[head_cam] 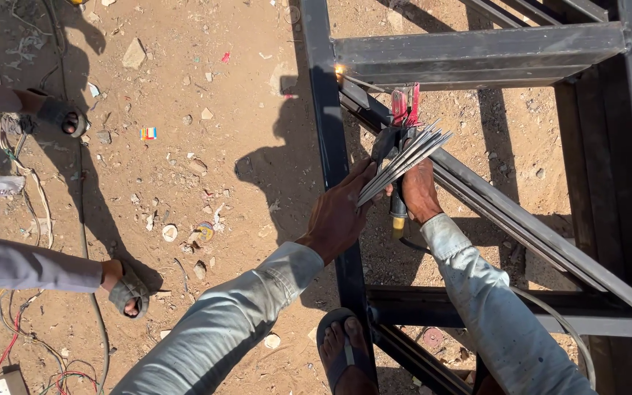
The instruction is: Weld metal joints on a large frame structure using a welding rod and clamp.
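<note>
My left hand (341,212) grips a bundle of thin grey welding rods (404,155) that fan out up and to the right. My right hand (420,192) holds a welding electrode holder (398,139) with red jaws. A rod clamped in the holder reaches up-left to a bright spark (340,71) at the joint of the dark steel frame (477,55). Both hands hover over the frame's vertical bar and its diagonal brace (521,219). My sleeves are light grey. My sandalled foot (341,351) rests beside the frame's lower bar.
Sandy ground (206,146) is strewn with stones and litter. Another person's legs and sandalled feet (122,289) stand at the left. Coloured wires (16,344) and a cable lie at the lower left. The holder's cable (557,314) loops across the frame.
</note>
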